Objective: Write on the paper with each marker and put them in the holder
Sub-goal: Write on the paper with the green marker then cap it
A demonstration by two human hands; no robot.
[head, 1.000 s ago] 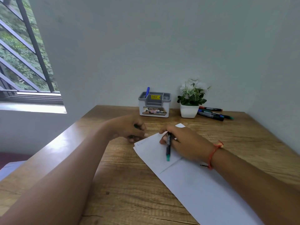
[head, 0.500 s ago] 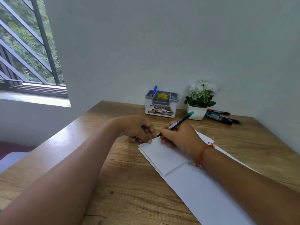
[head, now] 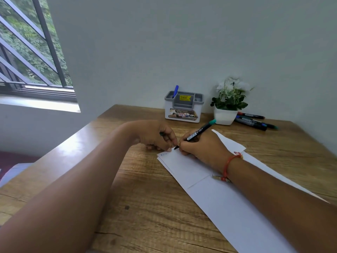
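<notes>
Marker (head: 197, 133) flipped to writing tilt; right hand (head: 200, 147) pinching it, tip on paper (head: 228, 201), frame centre. Left hand (head: 155, 136) gripping cap (head: 161, 133), pinning paper corner.

the right hand (head: 202, 147) holds a black marker (head: 197, 133) with its tip on the white paper (head: 228, 201). the left hand (head: 155, 136) grips a small dark thing (head: 162, 134), fingertips by the paper's corner.

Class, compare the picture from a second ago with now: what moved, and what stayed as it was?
The right hand has swung the green-ended marker round: its green end, which pointed at the person, now points up toward the plant, tip down at the paper. The left hand still grips a small dark piece by the paper's corner. The holder and spare markers are unmoved.
</notes>
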